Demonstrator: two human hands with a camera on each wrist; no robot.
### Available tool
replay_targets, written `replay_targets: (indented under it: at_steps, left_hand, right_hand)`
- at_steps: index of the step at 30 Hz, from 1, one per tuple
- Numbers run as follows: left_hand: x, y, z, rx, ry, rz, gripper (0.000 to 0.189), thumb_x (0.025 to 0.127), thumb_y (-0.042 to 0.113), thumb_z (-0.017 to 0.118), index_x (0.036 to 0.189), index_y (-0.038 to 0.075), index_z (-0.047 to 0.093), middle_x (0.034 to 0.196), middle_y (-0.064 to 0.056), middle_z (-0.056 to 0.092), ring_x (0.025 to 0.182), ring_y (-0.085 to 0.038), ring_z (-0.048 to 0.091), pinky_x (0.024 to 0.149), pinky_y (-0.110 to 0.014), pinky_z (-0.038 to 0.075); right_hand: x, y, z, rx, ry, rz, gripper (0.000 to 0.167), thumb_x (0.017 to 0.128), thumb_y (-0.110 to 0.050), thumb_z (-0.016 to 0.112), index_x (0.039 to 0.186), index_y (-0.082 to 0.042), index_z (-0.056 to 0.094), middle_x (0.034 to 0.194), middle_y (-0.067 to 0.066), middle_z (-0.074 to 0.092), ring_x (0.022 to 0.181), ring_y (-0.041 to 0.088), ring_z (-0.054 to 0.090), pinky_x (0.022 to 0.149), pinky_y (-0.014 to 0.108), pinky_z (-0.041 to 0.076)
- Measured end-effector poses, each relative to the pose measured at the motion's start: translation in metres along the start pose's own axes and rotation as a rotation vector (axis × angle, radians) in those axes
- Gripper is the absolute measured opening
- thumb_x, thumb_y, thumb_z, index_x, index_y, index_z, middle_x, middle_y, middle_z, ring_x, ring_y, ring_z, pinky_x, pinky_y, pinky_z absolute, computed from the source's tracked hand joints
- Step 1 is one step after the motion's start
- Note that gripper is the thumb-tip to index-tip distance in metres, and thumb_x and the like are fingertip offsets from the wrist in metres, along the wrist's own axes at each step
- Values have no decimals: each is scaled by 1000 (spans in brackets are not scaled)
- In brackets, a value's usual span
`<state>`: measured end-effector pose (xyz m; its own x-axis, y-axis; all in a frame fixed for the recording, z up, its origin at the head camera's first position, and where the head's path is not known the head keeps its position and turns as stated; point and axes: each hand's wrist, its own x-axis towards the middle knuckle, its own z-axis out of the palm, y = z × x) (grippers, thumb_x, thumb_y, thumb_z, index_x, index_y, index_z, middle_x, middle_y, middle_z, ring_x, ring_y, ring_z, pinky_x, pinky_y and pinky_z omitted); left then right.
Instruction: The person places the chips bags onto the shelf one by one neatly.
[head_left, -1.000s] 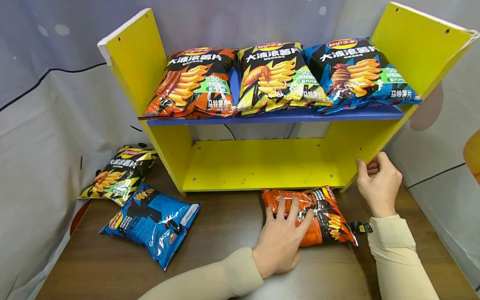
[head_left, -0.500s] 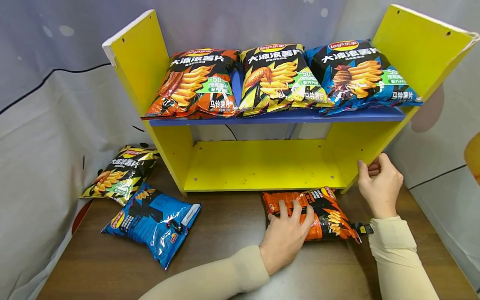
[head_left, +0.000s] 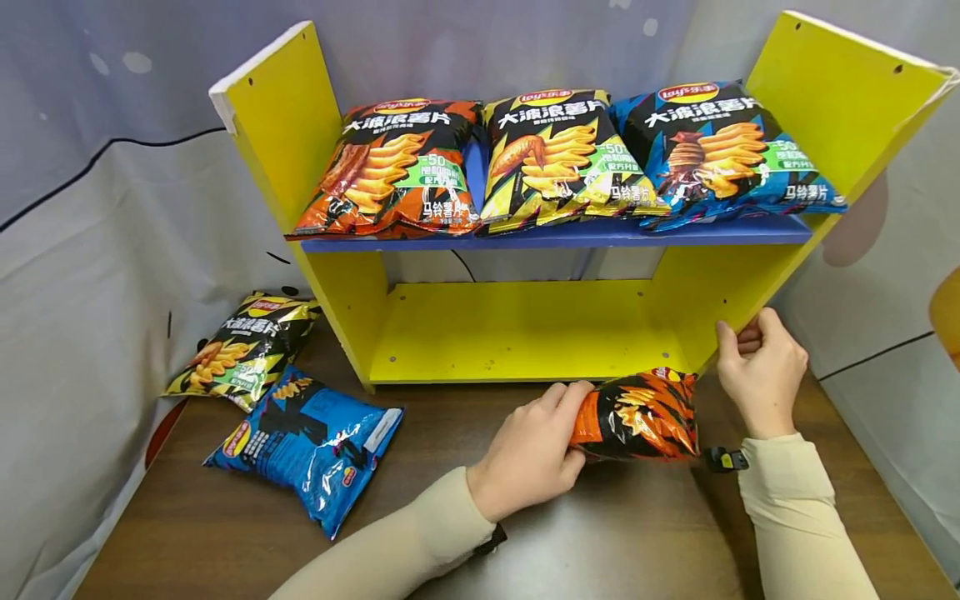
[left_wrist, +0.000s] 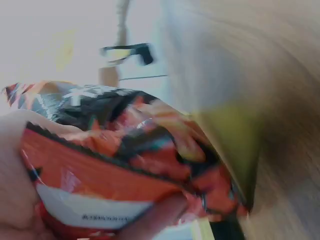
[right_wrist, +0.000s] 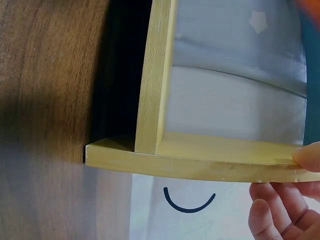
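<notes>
My left hand (head_left: 532, 454) grips one end of an orange and black chip bag (head_left: 637, 415), which is tilted up off the table in front of the lower shelf. In the left wrist view the fingers wrap the bag's end (left_wrist: 100, 185), its sealed edge toward the camera. With my right hand (head_left: 761, 371) I pinch the front edge of the right side panel of a yellow shelf unit (head_left: 525, 329). The right wrist view has the thumb on the panel's inner face and the fingers (right_wrist: 272, 207) under its outer face.
On the blue upper shelf (head_left: 555, 237) stand an orange bag (head_left: 390, 171), a yellow bag (head_left: 562, 158) and a blue bag (head_left: 720, 150). Left of the unit, another blue bag (head_left: 307, 446) and another yellow bag (head_left: 243, 350) lie on the wooden table (head_left: 420, 467).
My left hand has gone from lying spread on the flat orange bag to gripping its left end, tilting it up and turning it over. The right hand stays on the panel.
</notes>
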<state>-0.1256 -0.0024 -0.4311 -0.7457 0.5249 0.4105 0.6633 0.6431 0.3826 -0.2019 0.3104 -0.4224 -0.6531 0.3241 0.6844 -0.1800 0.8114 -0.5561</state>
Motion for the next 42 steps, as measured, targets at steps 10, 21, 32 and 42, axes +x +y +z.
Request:
replay_targets:
  at_steps: [10,21,32,42]
  left_hand:
    - [-23,-24,-41,-784,-186,-301,61,91,8,69,145,25,46,123,1,69,98,-7,66,90,-26,54]
    - [-57,-56,-20,-1302,-341,-558,64,94,6,65,153,8,40,140,-15,62,113,-16,65,97,-28,53]
    - [-87,-84,-19,-1293,-427,-644,64,97,9,62,155,1,36,141,-15,62,116,-17,64,100,-29,52]
    - [-83,-70,-46,-341,-333,-608,109,89,71,64,161,-1,24,145,-22,58,113,-33,69,95,-54,56]
  right_hand:
    - [0,1,0,8,-5,-5,24,92,-20,71,92,2,64,73,15,66,62,-26,40,68,8,32]
    - [-2,1,0,-4,-6,10,24,92,-20,71,91,2,64,73,11,65,60,-25,41,66,7,32]
    - [0,2,0,0,-3,-2,24,92,-20,72,90,2,63,73,16,66,62,-24,40,67,10,32]
    - [0,1,0,-5,-1,7,25,92,-21,72,92,2,64,74,16,67,62,-24,42,67,7,32]
